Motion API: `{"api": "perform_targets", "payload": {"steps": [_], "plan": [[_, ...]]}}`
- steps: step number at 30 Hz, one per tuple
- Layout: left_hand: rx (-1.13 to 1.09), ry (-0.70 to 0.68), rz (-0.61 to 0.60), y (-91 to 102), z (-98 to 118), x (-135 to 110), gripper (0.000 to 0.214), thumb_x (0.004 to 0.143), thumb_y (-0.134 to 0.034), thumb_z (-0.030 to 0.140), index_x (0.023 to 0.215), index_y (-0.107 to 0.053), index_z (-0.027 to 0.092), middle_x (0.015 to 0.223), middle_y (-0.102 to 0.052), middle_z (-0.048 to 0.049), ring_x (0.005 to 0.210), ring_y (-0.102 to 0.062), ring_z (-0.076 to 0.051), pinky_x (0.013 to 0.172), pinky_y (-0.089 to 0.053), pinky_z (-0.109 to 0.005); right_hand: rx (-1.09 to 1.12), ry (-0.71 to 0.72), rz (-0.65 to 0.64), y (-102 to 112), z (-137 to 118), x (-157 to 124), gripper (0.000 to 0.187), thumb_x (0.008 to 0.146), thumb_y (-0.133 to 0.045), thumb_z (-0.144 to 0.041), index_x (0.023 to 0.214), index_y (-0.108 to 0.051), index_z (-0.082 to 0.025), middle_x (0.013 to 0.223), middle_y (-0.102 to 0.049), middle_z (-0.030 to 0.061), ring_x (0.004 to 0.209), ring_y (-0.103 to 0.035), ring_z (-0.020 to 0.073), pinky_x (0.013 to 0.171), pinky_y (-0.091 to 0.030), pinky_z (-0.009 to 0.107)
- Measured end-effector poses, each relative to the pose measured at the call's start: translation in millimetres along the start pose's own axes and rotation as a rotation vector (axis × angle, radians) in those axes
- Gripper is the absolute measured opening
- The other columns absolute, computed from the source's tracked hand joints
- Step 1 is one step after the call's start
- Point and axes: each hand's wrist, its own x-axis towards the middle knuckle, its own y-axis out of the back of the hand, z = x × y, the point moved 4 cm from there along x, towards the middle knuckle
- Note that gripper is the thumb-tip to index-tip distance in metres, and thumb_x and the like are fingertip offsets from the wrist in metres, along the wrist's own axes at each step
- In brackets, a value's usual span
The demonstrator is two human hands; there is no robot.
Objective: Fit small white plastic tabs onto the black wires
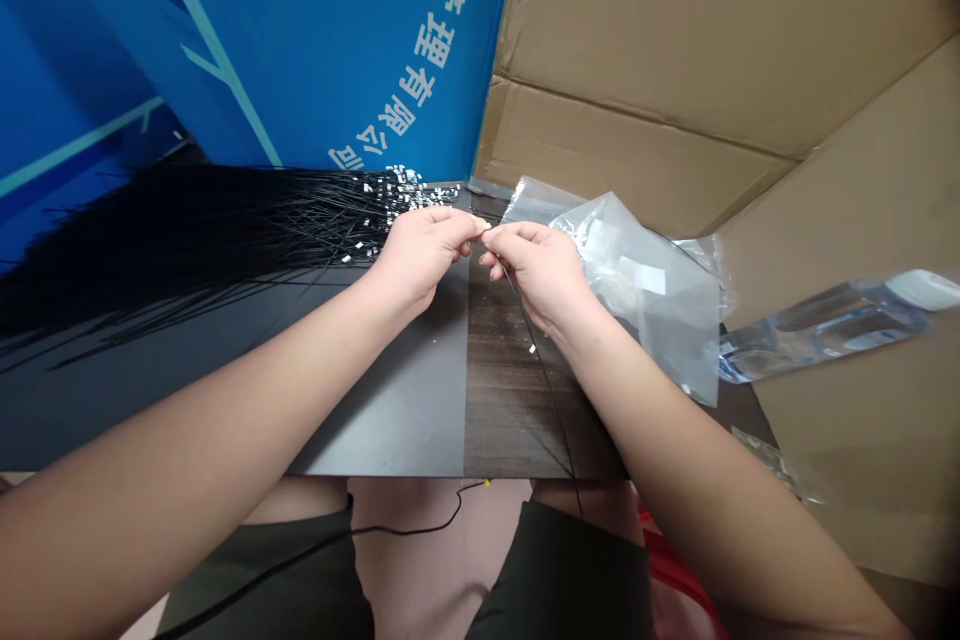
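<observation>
Past left hand (424, 258), right hand (536, 272) pinching cable tie (529, 325), blue banner (300, 40): 有限公司.

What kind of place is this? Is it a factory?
It looks like a small workshop or packing room, though I can't be sure. A big bunch of thin black ties lies on a table, with clear plastic bags beside it and cardboard sheets around.

Your left hand (424, 255) and right hand (536, 270) meet at the fingertips, pinching a thin black nylon cable tie (541, 365) above a dark laminate desk (390, 410). A fanned mass of black cable ties (225, 240) lies left; a clear plastic bag (645, 295) lies right.
</observation>
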Motion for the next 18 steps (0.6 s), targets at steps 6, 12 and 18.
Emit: {"api": "perform_targets", "payload": {"steps": [6,12,18], "plan": [[-0.012,-0.037,0.022,-2.0,-1.6,-1.8,0.004,0.065,-0.076,0.018,0.063,-0.073,0.015,0.068,-0.066,-0.0018,0.065,-0.054,-0.012,0.067,-0.045,-0.028,-0.017,0.016,0.04,-2.1,1.3,-0.5,0.012,0.077,-0.072,-0.018,0.065,-0.072,-0.016,0.063,-0.069,-0.0005,0.053,-0.057,0.0076,0.054,-0.047,0.023],[0.022,-0.082,0.069,-1.9,-0.2,-2.9,0.003,0.066,-0.073,0.017,0.064,-0.075,0.015,0.068,-0.068,-0.002,0.066,-0.055,-0.013,0.066,-0.044,-0.029,0.005,0.016,0.059,-4.5,1.8,-2.7,0.012,0.078,-0.073,-0.017,0.067,-0.071,-0.016,0.063,-0.069,-0.0009,0.053,-0.056,0.0075,0.053,-0.047,0.022],[0.04,-0.106,0.092,-1.7,0.6,-4.9,0.005,0.066,-0.072,0.017,0.062,-0.074,0.016,0.067,-0.067,-0.0011,0.066,-0.054,-0.013,0.066,-0.044,-0.028,0.013,0.018,0.061,-6.5,2.4,-4.5,0.012,0.08,-0.073,-0.018,0.068,-0.071,-0.016,0.063,-0.068,-0.0009,0.054,-0.057,0.0077,0.054,-0.048,0.022]]}}
